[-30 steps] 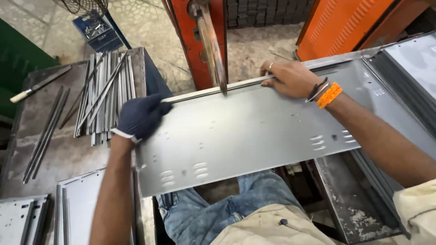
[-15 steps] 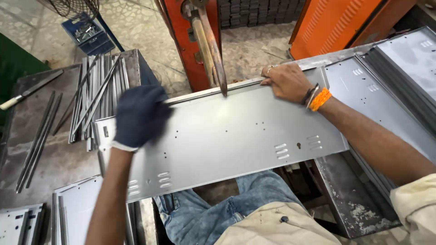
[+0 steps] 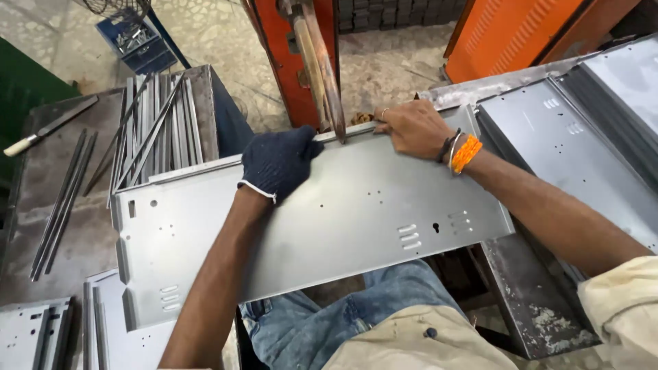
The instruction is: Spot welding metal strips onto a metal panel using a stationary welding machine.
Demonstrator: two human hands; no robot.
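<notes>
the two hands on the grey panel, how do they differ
The left hand wears a dark blue knit glove; the right hand is bare, with a ring and orange and black wristbands. The left hand lies nearer the middle of the sheet-metal panel; the right sits farther right. Both press on its far edge.
</notes>
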